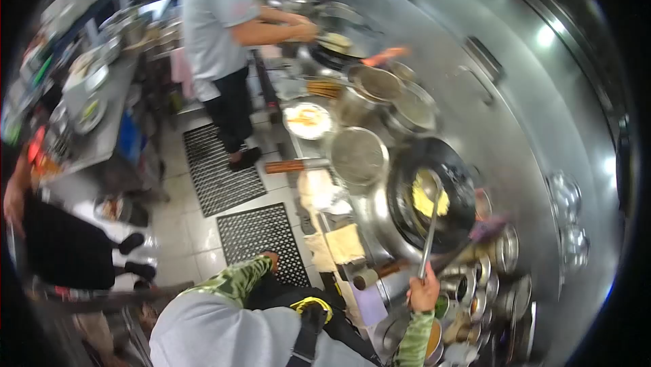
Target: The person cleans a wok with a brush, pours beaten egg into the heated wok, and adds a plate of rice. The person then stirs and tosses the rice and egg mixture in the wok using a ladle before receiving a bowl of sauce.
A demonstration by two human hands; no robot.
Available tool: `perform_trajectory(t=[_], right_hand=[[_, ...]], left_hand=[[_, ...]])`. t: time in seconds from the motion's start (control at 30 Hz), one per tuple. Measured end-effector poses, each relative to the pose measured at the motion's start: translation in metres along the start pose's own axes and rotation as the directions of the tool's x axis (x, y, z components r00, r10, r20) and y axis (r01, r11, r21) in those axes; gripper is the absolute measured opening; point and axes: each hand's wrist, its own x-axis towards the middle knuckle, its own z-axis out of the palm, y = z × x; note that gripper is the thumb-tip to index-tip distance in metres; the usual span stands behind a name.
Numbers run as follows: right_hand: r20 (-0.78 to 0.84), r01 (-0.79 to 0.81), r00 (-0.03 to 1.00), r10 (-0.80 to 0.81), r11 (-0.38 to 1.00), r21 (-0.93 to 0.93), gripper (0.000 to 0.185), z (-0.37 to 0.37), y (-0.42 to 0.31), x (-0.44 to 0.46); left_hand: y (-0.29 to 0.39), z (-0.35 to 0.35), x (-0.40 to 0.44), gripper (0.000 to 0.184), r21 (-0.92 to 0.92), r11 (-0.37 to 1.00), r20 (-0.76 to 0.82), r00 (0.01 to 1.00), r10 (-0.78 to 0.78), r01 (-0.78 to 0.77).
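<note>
My right hand (pixel 424 292) is closed around the handle of a long metal ladle (pixel 432 221). The ladle's bowl rests over yellow food (pixel 441 203), which looks like egg, inside a black wok (pixel 462 177). My left hand (pixel 271 259) is low beside my body, above the floor mat; its fingers are too small to make out. Near the wok's front edge, a wooden wok handle (pixel 389 270) points toward a short cylindrical grip. Folded cloths (pixel 344 243) lie on the counter to the left of the wok.
A mesh strainer (pixel 359 156) with a wooden handle lies left of the wok, near a plate of food (pixel 308 121). Metal containers (pixel 480 289) crowd the right. A co-worker (pixel 215 25) stands at another wok with flames beside it. Another person (pixel 64 245) is at the left.
</note>
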Motion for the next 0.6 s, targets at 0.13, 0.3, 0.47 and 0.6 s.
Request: perform_trajectory(t=[0.13, 0.3, 0.47, 0.6], right_hand=[[0.062, 0.297, 0.941, -0.332, 0.725, -0.621, 0.059, 0.004, 0.004, -0.009], [0.051, 0.479, 0.794, -0.606, 0.572, -0.666, 0.039, 0.042, -0.033, -0.04], [0.468, 0.26, 0.881, -0.072, 0.899, -0.352, 0.042, 0.095, 0.004, -0.056], [0.46, 0.111, 0.883, 0.097, 0.907, -0.406, 0.059, 0.134, 0.109, -0.05]], left_hand=[[-0.046, 0.009, -0.014, 0.051, -0.072, 0.985, -0.016, 0.988, -0.157, 0.155], [-0.1, 0.043, -0.036, 0.051, -0.022, 0.962, 0.003, 0.962, -0.274, 0.274], [-0.11, 0.052, -0.08, 0.048, -0.136, 0.901, 0.172, 0.906, -0.387, 0.411], [-0.118, 0.046, -0.113, 0.045, -0.229, 0.917, 0.072, 0.945, -0.319, 0.327]])
